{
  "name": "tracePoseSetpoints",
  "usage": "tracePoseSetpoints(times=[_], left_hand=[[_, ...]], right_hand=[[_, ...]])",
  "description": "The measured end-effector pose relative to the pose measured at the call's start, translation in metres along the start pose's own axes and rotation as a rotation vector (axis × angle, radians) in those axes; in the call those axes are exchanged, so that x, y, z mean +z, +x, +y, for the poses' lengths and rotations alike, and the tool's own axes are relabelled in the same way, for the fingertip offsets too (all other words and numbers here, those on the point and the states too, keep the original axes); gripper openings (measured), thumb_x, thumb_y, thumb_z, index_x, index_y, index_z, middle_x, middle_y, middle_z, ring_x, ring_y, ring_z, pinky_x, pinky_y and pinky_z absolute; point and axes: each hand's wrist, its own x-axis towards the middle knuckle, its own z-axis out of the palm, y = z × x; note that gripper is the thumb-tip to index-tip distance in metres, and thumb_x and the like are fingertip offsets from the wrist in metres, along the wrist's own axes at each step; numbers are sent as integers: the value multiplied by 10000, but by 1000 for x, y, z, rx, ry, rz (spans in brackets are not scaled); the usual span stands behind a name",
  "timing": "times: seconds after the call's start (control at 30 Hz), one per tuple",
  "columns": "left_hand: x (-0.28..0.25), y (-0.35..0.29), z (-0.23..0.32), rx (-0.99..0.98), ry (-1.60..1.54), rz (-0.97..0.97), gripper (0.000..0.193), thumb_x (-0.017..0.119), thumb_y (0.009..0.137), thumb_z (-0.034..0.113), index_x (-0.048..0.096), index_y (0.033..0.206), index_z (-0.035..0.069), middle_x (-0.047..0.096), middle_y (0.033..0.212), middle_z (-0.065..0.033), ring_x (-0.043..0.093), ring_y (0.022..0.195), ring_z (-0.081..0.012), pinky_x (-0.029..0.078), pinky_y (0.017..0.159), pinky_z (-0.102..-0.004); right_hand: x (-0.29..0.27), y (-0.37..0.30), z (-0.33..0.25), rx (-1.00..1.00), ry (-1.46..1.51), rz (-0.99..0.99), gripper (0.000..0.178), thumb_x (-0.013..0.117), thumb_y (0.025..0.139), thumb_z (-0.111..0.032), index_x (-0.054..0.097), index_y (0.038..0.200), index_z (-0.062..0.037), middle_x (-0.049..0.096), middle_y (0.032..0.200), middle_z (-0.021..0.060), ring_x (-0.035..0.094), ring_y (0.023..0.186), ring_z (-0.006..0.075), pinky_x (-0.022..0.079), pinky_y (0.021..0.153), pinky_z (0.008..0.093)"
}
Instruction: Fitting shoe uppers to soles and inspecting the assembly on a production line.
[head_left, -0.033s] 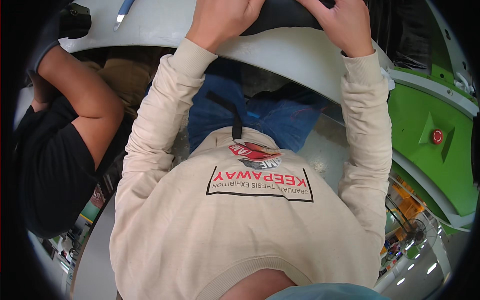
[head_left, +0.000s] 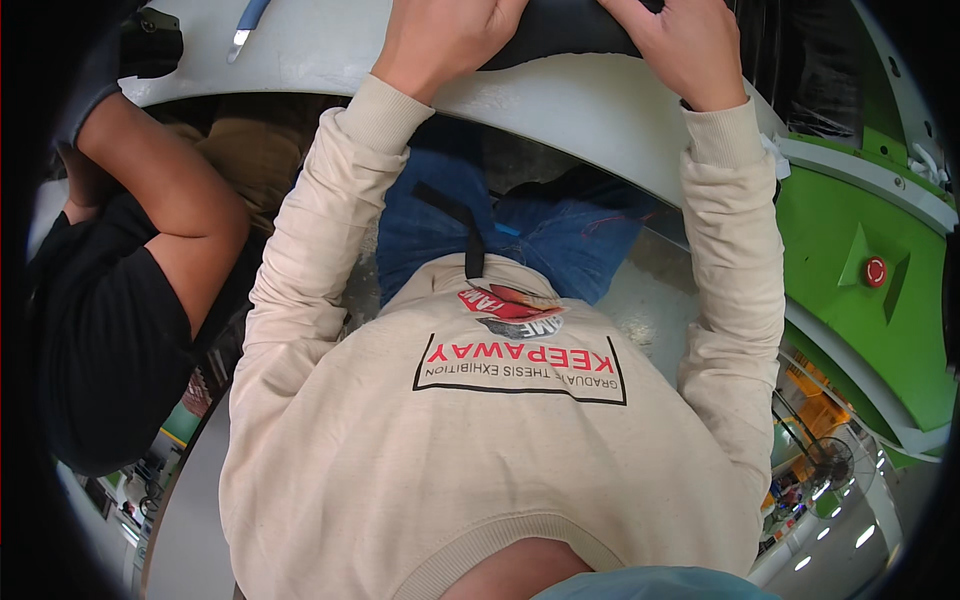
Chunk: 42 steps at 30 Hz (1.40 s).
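At the top edge, a dark black piece with a smooth, soft-looking surface (head_left: 565, 32) lies over the pale table (head_left: 590, 95). My left hand (head_left: 447, 42) grips its left end, the thumb side against it. My right hand (head_left: 697, 52) has its thumb laid along the right part of the piece, the fingers closed about it. Most fingertips of both hands are cut off by the picture's upper edge, and so is the far side of the black piece.
A blue-handled tool with a metal tip (head_left: 243, 35) lies on the table at left. Beside me sits a co-worker in a black sleeve (head_left: 115, 370), with a bent arm (head_left: 165, 185). To the right stands a green machine panel (head_left: 835, 235) with a red push button (head_left: 874, 272); dark plastic wrap (head_left: 825, 90) hangs behind.
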Motion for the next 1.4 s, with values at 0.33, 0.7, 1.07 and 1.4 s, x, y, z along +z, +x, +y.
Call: tracePoseSetpoints(times=[0.33, 0.7, 1.07, 1.4], left_hand=[[0, 0, 7, -149, 413, -197, 370, 540, 1089, 188, 678, 791, 17, 688, 726, -220, 666, 644, -449, 515, 594, -551], [-8, 18, -9, -31, 294, -190, 334, 557, 1081, 175, 670, 815, 7, 682, 711, -211, 672, 635, -434, 514, 578, -561], [-21, -4, 45, -153, 307, -111, 300, 614, 1056, 223, 658, 810, 57, 656, 745, -165, 670, 662, -402, 524, 599, -503], [-21, -5, 51, -188, 360, -93, 350, 682, 1035, 292, 644, 788, 48, 686, 752, -172, 683, 667, -414, 526, 600, -499]], right_hand=[[-3, 3, -5, 7, -137, -5, 384, 736, 987, -390, 832, 853, -43, 747, 772, 183, 741, 710, 399, 564, 662, 471], [2, 24, 1, 224, -115, 9, 341, 740, 956, -390, 840, 879, -73, 761, 804, 193, 768, 785, 398, 583, 718, 475], [-12, -15, 22, 6, 118, -373, 431, 764, 1005, -418, 821, 1148, -16, 784, 1120, 196, 749, 1048, 340, 573, 943, 423], [-5, -25, 28, 117, 221, -286, 382, 763, 1027, -358, 820, 1182, -13, 801, 1113, 198, 768, 1046, 305, 581, 931, 392]])
